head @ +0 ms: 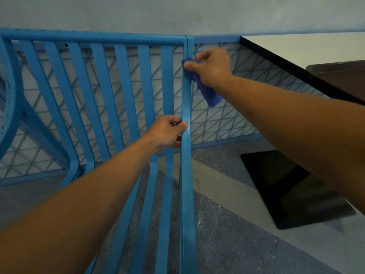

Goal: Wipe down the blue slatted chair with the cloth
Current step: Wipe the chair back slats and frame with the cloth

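Blue chair (126,91): two hands grip it, one cloth (209,93).

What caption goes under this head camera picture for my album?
Right hand rubs the cloth on the blue chair frame; left hand steadies it.

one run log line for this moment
phase: wiping | right hand: presses cloth on chair right edge bar, upper part | left hand: grips same bar lower
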Demonstrator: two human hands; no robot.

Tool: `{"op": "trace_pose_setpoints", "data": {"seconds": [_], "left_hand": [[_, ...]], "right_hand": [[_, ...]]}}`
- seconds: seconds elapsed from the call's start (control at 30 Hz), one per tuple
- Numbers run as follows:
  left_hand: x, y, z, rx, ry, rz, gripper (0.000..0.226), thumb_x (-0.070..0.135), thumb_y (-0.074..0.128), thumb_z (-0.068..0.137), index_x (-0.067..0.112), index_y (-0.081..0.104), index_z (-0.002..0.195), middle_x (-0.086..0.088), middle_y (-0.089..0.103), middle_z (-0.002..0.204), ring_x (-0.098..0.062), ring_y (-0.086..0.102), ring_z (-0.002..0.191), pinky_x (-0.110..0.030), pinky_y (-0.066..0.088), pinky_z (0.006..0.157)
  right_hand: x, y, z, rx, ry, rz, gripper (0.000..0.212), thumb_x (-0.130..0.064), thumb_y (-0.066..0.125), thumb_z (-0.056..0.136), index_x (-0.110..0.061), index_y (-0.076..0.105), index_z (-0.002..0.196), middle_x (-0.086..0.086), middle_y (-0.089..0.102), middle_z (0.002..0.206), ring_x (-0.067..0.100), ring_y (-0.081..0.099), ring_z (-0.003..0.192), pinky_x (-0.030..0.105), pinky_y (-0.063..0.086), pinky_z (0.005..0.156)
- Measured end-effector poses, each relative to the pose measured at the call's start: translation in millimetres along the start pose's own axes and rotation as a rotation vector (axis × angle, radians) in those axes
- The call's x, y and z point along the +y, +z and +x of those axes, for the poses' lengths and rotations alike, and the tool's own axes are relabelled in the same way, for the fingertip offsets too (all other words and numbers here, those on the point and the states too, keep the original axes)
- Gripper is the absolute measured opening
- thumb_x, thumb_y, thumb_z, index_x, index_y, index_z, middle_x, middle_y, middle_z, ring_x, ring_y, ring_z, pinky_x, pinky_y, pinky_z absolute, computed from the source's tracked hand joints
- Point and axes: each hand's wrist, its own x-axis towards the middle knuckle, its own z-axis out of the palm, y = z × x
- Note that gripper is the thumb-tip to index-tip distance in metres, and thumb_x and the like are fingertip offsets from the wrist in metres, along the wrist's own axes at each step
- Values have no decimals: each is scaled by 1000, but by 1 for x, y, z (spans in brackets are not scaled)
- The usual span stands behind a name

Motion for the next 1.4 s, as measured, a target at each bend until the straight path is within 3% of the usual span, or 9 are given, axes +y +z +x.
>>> {"op": "trace_pose_setpoints", "data": {"seconds": [0.13, 0.2, 0.3, 0.5, 0.7, 0.83, 0.97, 1.23, 1.4], "left_hand": [[1, -3, 1, -39, -4, 7, 21, 21, 59, 102, 5, 62, 116, -8, 70, 93, -13, 72, 68, -27, 59, 59], [1, -4, 1, -30, -7, -6, 18, 21, 60, 102, 7, 61, 113, -4, 68, 87, -9, 70, 61, -25, 58, 57], [0, -3, 3, -23, -13, -30, 12, 21, 62, 101, 11, 61, 107, -2, 66, 85, -9, 69, 59, -27, 58, 56], [-2, -4, 3, -29, -27, -17, 25, 24, 63, 100, 7, 61, 119, -7, 69, 97, -20, 71, 77, -27, 58, 60], [-1, -6, 4, -39, -30, -2, 23, 24, 62, 101, 9, 60, 119, -7, 69, 101, -20, 72, 81, -27, 59, 61], [-1, -7, 7, -41, -38, -14, 24, 23, 63, 100, 7, 60, 117, -7, 66, 98, -21, 70, 79, -28, 59, 61], [-3, -6, 7, -39, -32, -19, 26, 24, 63, 100, 7, 60, 119, -4, 65, 93, -17, 69, 72, -27, 58, 60], [1, -6, 2, -46, -3, 24, 16, 22, 61, 101, 9, 62, 111, -5, 69, 92, -9, 71, 62, -25, 58, 58], [1, -8, 4, -58, -7, 26, 12, 23, 63, 100, 14, 61, 106, -2, 66, 93, -14, 70, 68, -30, 60, 62]], "right_hand": [[7, 11, -9, 43, 60, 99, 36, -44, 83, 81, -22, 64, 60, 1, 67, 64, 13, 66, 64, 41, 60, 69], [24, 22, -32, 25, 105, 122, 39, -44, 80, 84, -17, 62, 63, 1, 59, 60, 11, 56, 56, 35, 52, 59], [43, 27, -52, -59, 139, 102, 42, -45, 78, 87, -19, 55, 62, -8, 50, 56, 3, 44, 50, 12, 34, 45], [18, 13, -15, -57, 119, 120, 42, -42, 81, 84, -17, 61, 56, -1, 53, 56, 10, 51, 54, 33, 48, 60], [-5, 13, 10, 76, 60, 169, 46, -40, 79, 84, -20, 52, 53, 0, 46, 57, 10, 42, 56, 29, 39, 58], [25, 32, -24, 43, 110, 197, 44, -39, 78, 87, -24, 45, 62, -9, 48, 61, 4, 44, 56, 21, 38, 56], [32, 35, -32, -1, 128, 177, 47, -39, 78, 88, -22, 45, 59, -7, 47, 61, 11, 50, 62, 30, 44, 64], [-16, 18, 23, 111, 66, 223, 60, -35, 77, 89, -20, 38, 46, -10, 27, 32, 5, 27, 35, 22, 29, 48], [10, 31, -8, 82, 91, 192, 51, -37, 76, 90, -22, 44, 54, -8, 43, 52, 2, 37, 46, 23, 34, 49]]}}
